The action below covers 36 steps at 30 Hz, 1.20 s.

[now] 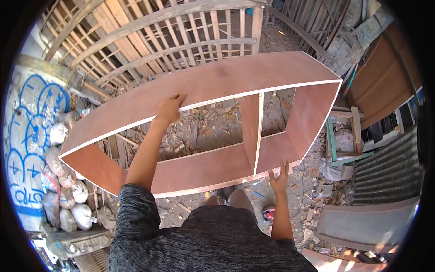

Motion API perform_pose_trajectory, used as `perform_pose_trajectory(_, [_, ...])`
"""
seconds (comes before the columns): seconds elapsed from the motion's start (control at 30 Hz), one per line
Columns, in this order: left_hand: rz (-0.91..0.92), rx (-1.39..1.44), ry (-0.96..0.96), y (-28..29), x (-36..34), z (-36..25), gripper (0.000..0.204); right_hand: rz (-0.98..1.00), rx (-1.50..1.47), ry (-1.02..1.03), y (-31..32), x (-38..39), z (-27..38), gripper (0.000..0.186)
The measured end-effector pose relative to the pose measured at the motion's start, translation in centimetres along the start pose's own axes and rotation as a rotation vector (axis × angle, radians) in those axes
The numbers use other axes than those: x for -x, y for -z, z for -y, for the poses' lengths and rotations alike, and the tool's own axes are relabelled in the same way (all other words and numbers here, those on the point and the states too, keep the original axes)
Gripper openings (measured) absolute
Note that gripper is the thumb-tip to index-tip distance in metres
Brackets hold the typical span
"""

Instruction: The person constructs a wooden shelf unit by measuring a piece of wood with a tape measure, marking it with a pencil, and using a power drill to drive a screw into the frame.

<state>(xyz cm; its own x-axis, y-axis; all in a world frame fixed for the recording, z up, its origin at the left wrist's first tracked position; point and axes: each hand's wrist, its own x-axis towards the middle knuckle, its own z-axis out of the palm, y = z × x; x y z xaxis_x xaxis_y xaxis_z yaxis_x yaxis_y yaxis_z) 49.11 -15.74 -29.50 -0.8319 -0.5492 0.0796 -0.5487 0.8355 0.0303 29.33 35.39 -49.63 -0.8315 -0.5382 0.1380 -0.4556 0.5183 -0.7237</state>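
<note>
A long reddish-brown plywood cabinet frame (217, 75) with pale edges and an open middle spans the view in front of me. One upright divider (254, 131) splits its inside toward the right. My left hand (170, 108) grips the near edge of the upper long panel, its fingers lying over the board. At the lower long panel's right part, my right hand (279, 176) has its fingers spread, their tips at the pale edge. Whether those tips press on the wood, I cannot tell.
Slatted wooden frames (199, 31) lean at the back. Stuffed sacks (68, 199) pile up at left beside a painted wall (27, 149). Corrugated sheet (385, 167), a small wooden stand (346, 131) and a framed panel (362, 222) stand at right. Wood scraps litter the ground (204, 127).
</note>
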Motion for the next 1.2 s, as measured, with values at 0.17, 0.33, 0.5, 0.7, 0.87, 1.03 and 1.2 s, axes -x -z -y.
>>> perform_pose_trajectory(0.17, [0.085, -0.012, 0.044, 0.0, -1.7, 0.5, 0.084, 0.043, 0.054, -0.179, 0.6, 4.2, -6.3, 0.078])
perform_pose_trajectory(0.33, [0.027, 0.006, -0.002, -1.0, -3.3, 1.5, 0.086, 0.128, -0.019, -0.316, -0.2, 4.4, -8.2, 0.079])
perform_pose_trajectory(0.5, [0.09, -0.029, 0.015, -1.2, -4.6, 1.5, 0.093, 0.057, -0.086, -0.324, -1.4, 3.1, -9.7, 0.076])
perform_pose_trajectory(0.7, [0.127, -0.037, 0.07, -1.4, -5.5, 1.8, 0.093, 0.091, -0.099, -0.431, -2.9, 5.3, -12.3, 0.073])
perform_pose_trajectory(0.87, [0.117, -0.076, 0.005, -1.9, -6.9, 3.0, 0.092, -0.012, -0.166, -0.481, -2.6, 8.1, -12.7, 0.072])
perform_pose_trajectory(1.03, [0.198, -0.196, 0.007, -1.9, -9.0, 4.2, 0.093, -0.022, -0.165, -0.586, -3.2, 9.5, -12.6, 0.071])
perform_pose_trajectory(1.2, [0.326, -0.342, 0.032, -1.6, -12.2, 5.7, 0.096, -0.067, -0.168, -0.501, -4.1, 6.7, -11.4, 0.071])
